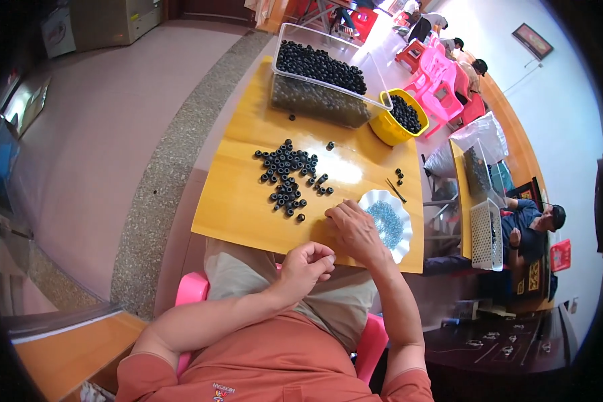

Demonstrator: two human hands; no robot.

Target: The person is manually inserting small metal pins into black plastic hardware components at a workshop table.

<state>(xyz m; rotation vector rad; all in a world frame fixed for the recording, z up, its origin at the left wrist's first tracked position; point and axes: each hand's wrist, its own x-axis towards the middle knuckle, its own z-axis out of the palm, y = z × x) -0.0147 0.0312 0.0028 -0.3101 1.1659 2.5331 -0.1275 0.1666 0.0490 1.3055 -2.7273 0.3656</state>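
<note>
My left hand (306,268) is held at the table's near edge, its fingers curled and thumb pinched against them. Anything in that pinch is too small or hidden to make out. Over the wooden table (238,221), my right hand (356,231) bends its fingers down and together beside a white wavy-rimmed dish (402,248). Its fingertips' contents are hidden. Small pale blue clear pieces (386,222) fill the dish. A loose spread of black ring-like beads (289,164) lies beyond my hands. Dark tweezers (396,190) rest past the dish, near a few stray black beads (400,177).
At the table's far end stand a clear plastic bin (321,107) of black beads and a yellow bucket (390,130) of the same. To the right, another person (532,221) sits by a white perforated basket (486,234). Pink chairs (439,80) stand farther back.
</note>
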